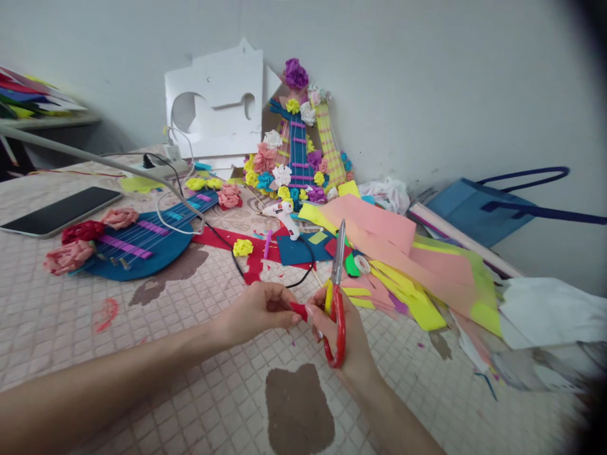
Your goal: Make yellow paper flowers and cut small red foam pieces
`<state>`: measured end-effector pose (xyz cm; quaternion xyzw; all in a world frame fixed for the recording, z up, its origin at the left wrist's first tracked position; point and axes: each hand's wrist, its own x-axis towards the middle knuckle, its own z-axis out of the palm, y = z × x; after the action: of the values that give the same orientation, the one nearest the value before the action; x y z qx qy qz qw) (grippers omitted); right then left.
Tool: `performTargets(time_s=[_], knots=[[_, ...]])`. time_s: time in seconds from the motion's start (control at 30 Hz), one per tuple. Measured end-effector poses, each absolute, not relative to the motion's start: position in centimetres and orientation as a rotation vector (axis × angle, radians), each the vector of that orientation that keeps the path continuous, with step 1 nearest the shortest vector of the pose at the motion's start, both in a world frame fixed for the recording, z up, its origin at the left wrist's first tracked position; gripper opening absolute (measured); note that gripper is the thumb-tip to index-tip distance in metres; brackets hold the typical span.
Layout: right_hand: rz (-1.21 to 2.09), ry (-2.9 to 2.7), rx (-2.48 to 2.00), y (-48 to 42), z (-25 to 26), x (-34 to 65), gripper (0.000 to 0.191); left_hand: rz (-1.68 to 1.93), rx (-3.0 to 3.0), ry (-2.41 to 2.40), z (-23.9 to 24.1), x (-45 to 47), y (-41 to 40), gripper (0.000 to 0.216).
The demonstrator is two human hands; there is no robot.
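Observation:
My left hand (258, 311) pinches a small piece of red paper (298, 310) between thumb and fingers, low in the middle of the view. My right hand (344, 335) touches the same red piece with its fingertips and holds red-handled scissors (337, 297), whose closed blades point up and away. Both hands hover just above the patterned cloth-covered table (190, 354).
A blue paper guitar with paper roses (128, 243) lies at left, near a phone (59, 212). A white glue gun (284, 218) and cables lie in the middle. Loose coloured paper sheets (408, 265) pile at right; a flower-decorated model (296, 151) leans on the wall.

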<state>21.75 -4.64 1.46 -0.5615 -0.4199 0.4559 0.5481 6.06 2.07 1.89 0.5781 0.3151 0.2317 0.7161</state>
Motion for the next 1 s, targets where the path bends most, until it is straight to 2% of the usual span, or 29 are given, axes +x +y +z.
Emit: performTargets(time_s=[0.43, 0.67, 1.0], knots=[[1.076, -0.923, -1.317, -4.6, 2.0, 21.4, 0.023, 0.534, 1.150, 0.804, 3.0, 6.2, 1.7, 0.037], [1.109, -0.940, -1.330, -4.6, 1.5, 21.5, 0.023, 0.509, 1.284, 0.763, 2.7, 6.1, 1.8, 0.024], [1.128, -0.949, -1.316, -4.7, 1.3, 21.5, 0.025, 0.502, 1.256, 0.782, 2.4, 6.2, 1.9, 0.023]])
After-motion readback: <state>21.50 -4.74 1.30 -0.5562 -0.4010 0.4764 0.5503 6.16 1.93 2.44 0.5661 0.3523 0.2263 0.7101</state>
